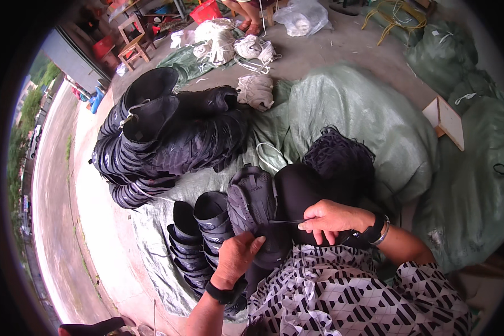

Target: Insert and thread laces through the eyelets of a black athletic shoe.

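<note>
Centre of frame, on my lap: my left hand (236,259) clamps a grey shoe upper (252,199), seemingly light and floppy, best gripped at its edge; my right hand (331,219) pinches a thread (283,222).

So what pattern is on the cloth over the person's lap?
The cloth has a black-and-white geometric cube print, seen in the head view.
</note>
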Available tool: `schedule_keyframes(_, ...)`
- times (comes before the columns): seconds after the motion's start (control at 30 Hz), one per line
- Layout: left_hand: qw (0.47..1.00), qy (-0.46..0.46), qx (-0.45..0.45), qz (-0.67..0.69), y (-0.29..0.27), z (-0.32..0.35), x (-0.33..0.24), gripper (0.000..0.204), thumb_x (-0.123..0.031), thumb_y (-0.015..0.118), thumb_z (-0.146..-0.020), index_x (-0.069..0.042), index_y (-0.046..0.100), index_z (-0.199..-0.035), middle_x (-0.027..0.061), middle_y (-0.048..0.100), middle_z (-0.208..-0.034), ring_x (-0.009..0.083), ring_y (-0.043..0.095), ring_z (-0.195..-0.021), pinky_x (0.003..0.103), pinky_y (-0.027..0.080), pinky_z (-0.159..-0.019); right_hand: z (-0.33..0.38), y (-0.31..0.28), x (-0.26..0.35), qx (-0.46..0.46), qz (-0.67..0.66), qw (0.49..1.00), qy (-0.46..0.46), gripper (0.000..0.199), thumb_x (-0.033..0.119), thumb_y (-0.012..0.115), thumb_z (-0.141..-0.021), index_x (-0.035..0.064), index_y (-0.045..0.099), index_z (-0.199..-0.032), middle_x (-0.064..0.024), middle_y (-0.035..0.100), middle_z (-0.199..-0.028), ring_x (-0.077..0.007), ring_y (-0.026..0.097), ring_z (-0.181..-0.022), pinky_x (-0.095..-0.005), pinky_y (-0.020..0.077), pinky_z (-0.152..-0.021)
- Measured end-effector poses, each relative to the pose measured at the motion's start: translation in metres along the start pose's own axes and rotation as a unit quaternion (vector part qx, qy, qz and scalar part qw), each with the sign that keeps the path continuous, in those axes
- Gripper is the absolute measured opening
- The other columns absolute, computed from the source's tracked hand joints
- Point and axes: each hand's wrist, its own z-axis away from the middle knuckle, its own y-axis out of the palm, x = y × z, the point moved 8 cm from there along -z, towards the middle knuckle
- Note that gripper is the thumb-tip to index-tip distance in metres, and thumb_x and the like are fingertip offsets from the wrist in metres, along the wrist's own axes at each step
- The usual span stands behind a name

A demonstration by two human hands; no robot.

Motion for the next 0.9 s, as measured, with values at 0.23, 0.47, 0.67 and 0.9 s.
schedule_keyframes(0.23,0.971,0.033,-0.233,-0.039,-0.023,0.017,-0.007,0.032,-0.017,0.076,-0.072,-0.006,0.053,-0.093,0.0069,0.057,-0.083,0.0242,0.060,-0.066,0.033,0.049,-0.057,0.003,0.007,-0.002,0.020,-0.007,1.000,0.009,0.029,0.028,0.051,-0.094,0.0003,0.057,-0.086,-0.0095,0.065,-0.066,-0.0111,0.056,-0.041,-0.0218,0.0393,-0.037)
schedule_keyframes(0.47,0.959,0.111,-0.195,-0.173,-0.018,0.006,-0.013,0.019,-0.010,0.065,-0.078,-0.008,0.048,-0.088,0.0092,0.054,-0.079,0.0315,0.058,-0.068,0.041,0.047,-0.056,-0.001,-0.011,0.003,-0.105,-0.056,0.991,-0.058,0.026,0.024,0.052,-0.093,-0.0008,0.059,-0.098,-0.0096,0.067,-0.078,-0.0125,0.060,-0.047,-0.0212,0.0430,-0.041)
schedule_keyframes(0.67,0.916,-0.016,-0.344,-0.203,-0.091,0.050,0.049,0.010,-0.011,0.056,-0.086,-0.009,0.050,-0.094,0.0094,0.059,-0.084,0.0284,0.059,-0.067,0.035,0.047,-0.064,-0.002,-0.044,0.005,-0.248,-0.344,0.875,-0.234,0.036,0.023,0.063,-0.087,0.0071,0.056,-0.119,-0.0046,0.063,-0.109,-0.0109,0.057,-0.096,-0.0275,0.0466,-0.080)
schedule_keyframes(0.9,0.619,-0.204,-0.702,0.287,-0.236,0.245,0.316,0.027,-0.028,0.042,-0.095,-0.003,0.053,-0.100,0.0134,0.062,-0.100,0.0223,0.062,-0.083,0.038,0.052,-0.061,0.062,-0.210,-0.118,-0.392,-0.630,0.617,-0.262,0.006,0.013,0.064,-0.085,0.0112,0.059,-0.088,0.0007,0.054,-0.072,-0.0133,0.052,-0.068,-0.0312,0.0443,-0.073)
